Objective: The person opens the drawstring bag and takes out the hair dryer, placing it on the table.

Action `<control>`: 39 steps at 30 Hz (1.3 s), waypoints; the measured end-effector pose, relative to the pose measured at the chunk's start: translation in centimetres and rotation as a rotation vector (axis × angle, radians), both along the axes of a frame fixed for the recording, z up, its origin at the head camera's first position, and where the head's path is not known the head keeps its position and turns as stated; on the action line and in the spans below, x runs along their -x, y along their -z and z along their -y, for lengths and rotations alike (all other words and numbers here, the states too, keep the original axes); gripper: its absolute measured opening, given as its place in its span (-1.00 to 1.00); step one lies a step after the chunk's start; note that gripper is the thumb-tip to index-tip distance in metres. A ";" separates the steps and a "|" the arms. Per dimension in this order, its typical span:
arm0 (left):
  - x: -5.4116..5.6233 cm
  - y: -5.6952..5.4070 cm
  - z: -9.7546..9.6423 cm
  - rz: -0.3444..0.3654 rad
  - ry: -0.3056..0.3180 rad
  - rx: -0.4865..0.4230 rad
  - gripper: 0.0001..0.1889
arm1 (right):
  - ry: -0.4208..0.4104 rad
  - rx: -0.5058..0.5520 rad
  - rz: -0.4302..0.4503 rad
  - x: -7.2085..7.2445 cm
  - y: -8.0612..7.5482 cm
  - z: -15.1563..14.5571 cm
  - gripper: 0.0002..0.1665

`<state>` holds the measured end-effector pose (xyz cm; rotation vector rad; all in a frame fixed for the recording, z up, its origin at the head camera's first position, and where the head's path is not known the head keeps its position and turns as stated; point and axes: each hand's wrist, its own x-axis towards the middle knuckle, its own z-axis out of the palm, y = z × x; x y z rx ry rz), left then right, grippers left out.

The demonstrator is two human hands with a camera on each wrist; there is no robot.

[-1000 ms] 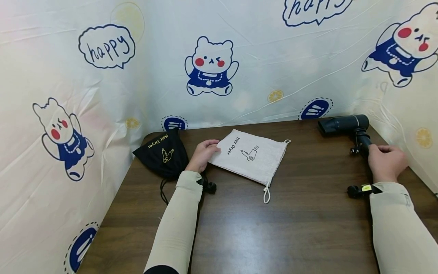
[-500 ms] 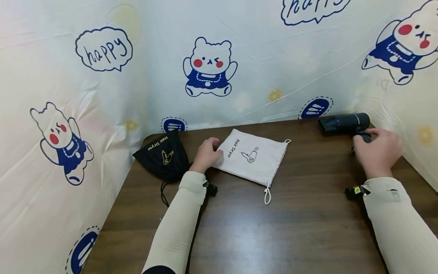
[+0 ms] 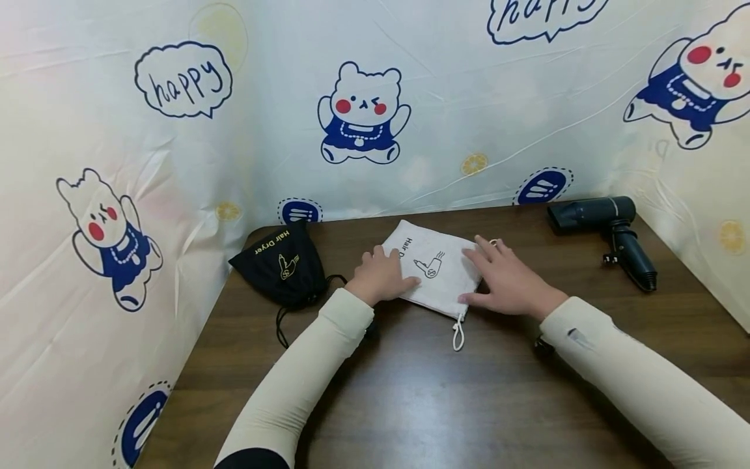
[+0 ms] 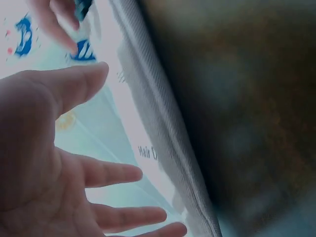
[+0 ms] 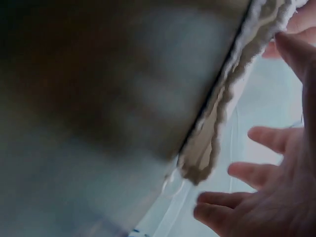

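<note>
A white drawstring pouch printed "Hair Dryer" lies flat on the table in the head view. Over its left end my left hand spreads its fingers, covering part of the lettering. My right hand reaches over the pouch's right end with fingers apart, hiding part of the cord side. In the left wrist view the fingers are straight beside the pouch's edge. The ruffled mouth of the pouch gapes slightly in the right wrist view, near the extended right fingers. Neither hand grips the fabric.
A black "Hair Dryer" pouch with black cords lies to the left of the left hand. At the back right a dark hair dryer lies on the brown table. Printed curtains enclose the back and sides.
My right hand has let go of the hair dryer and moved left to the white pouch; the dryer stays at the back right. My left hand has shifted right, further over the pouch, fingers spread.
</note>
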<state>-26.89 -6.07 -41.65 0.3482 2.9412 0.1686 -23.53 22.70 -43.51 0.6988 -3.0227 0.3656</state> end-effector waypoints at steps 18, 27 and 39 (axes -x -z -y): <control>-0.6 0.0 -1.6 0.131 0.097 0.145 0.06 | -0.087 -0.128 0.141 0.9 0.1 2.7 0.16; 0.2 0.5 -2.0 0.126 0.134 0.146 0.04 | -0.013 -0.129 0.161 0.4 0.1 2.9 0.18; 0.0 0.4 -3.6 0.138 0.174 0.138 0.03 | 0.063 -0.123 0.207 -1.1 0.1 1.5 0.23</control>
